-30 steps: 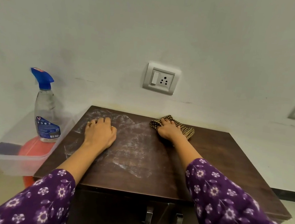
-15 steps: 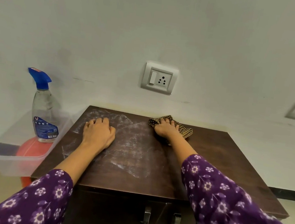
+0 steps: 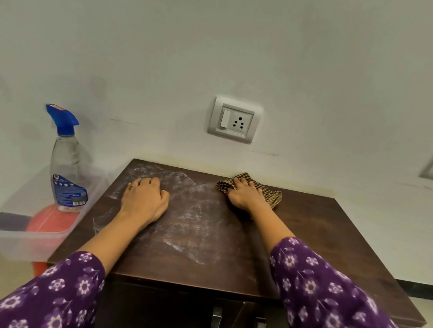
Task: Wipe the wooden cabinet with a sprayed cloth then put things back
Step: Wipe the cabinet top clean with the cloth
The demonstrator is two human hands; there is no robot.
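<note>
Wiping stage. My right hand (image 3: 244, 196) presses the cloth (image 3: 273, 196), fingers laid flat over it, on the cabinet (image 3: 322, 243) top at its back edge. My left hand (image 3: 144, 198), fingers curled and holding nothing, braces on the whitish film (image 3: 197, 223) across the left half. Likely faults: the bracing hand shields a patch from wiping; the bunched cloth smears the film; a leftward sweep overruns the edge towards the bottle (image 3: 67, 168).

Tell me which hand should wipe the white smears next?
Right. The right hand presses the brown checked cloth beside the smears on the dark wooden cabinet; the left hand holds nothing.
</note>
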